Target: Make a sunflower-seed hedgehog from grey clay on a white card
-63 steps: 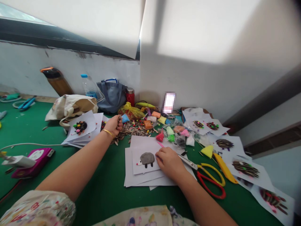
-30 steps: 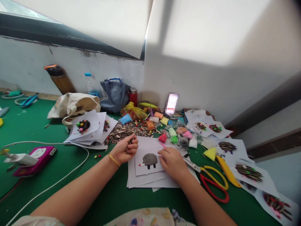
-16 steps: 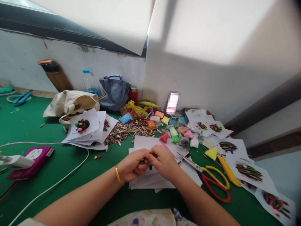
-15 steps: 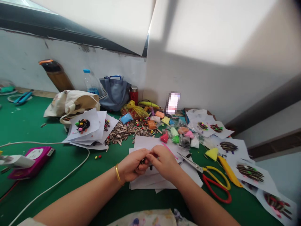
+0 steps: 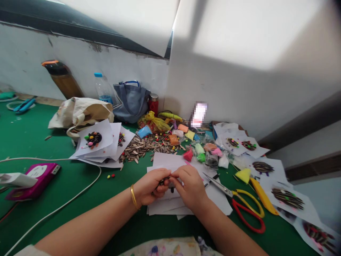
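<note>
My left hand (image 5: 151, 186), with a gold bangle at its wrist, is curled around several striped sunflower seeds (image 5: 162, 181). My right hand (image 5: 190, 185) meets it, thumb and forefinger bent together at the seeds; what is between those fingertips is hidden. Both hands are above a stack of white paper (image 5: 165, 208). The grey hedgehog figure on the top sheet is mostly covered, with a dark leg (image 5: 172, 190) showing below the fingers. Behind the hands, a pile of loose sunflower seeds (image 5: 135, 151) lies on the green table (image 5: 119, 227).
Scissors (image 5: 247, 209) with red and yellow handles lie right of the paper, beside a yellow cutter (image 5: 263, 197). Bags of coloured clay (image 5: 201, 149) sit behind. Seed-covered hedgehog sheets (image 5: 287, 199) line the right; more sheets (image 5: 96, 153) lie left. A white cable (image 5: 80, 202) crosses the left side.
My left hand has drawn back from the seed pile with seeds in it and come over the paper. My right hand has left the sheet's edge and joined it, covering the hedgehog.
</note>
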Available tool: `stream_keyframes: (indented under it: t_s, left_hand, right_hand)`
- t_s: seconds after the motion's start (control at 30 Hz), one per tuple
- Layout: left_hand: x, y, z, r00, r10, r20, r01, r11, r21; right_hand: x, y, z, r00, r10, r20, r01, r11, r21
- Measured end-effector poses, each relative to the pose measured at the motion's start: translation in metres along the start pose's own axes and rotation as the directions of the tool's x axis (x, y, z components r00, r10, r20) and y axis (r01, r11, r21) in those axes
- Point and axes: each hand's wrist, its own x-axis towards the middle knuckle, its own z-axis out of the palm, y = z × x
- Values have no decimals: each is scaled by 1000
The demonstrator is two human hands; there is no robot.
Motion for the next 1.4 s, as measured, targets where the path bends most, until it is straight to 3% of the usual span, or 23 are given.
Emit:
stream_keyframes:
  t_s: [0.1, 0.2, 0.3, 0.37, 0.5, 0.6, 0.7, 0.87, 1.03, 1.4]
  left_hand:
    - [0, -1, 0, 1000, -16, 11, 16, 1000, 1]
    - [-1, 3, -2, 1000, 18, 13, -18, 1000, 22]
    - [-2, 12, -5, 997, 69, -20, -69, 998, 7]
    - [-2, 19, -9, 991, 114, -63, -116, 993, -24]
    - [4, 27, -15, 978, 144, -149, -158, 984, -83]
    - [11, 27, -19, 976, 138, -166, -159, 980, -121]
    - [14, 27, -22, 979, 140, -147, -164, 972, -166]
    - [14, 27, -24, 986, 144, -82, -161, 951, -264]
    - [14, 21, -22, 992, 117, -56, -128, 943, -308]
    - [14, 19, -20, 991, 114, -67, -128, 955, -267]
  right_hand:
    - [-2, 0, -1, 997, -80, -19, 80, 996, -31]
    - [-2, 5, -4, 998, -61, -28, 61, 998, -5]
    - [-3, 19, -8, 998, 59, -17, -58, 998, 36]
    - [-4, 28, -10, 986, 152, 72, -155, 987, 34]
    - [-6, 35, -15, 907, 319, 275, -292, 947, -137]
    - [-5, 32, -19, 880, 364, 306, -287, 920, -267]
    - [-4, 30, -20, 899, 336, 280, -251, 921, -299]
    - [-6, 26, -10, 959, 148, 241, -114, 982, -149]
    - [-7, 20, 7, 961, 65, 270, -55, 997, -47]
    - [-3, 14, 11, 956, 68, 287, -22, 986, -163]
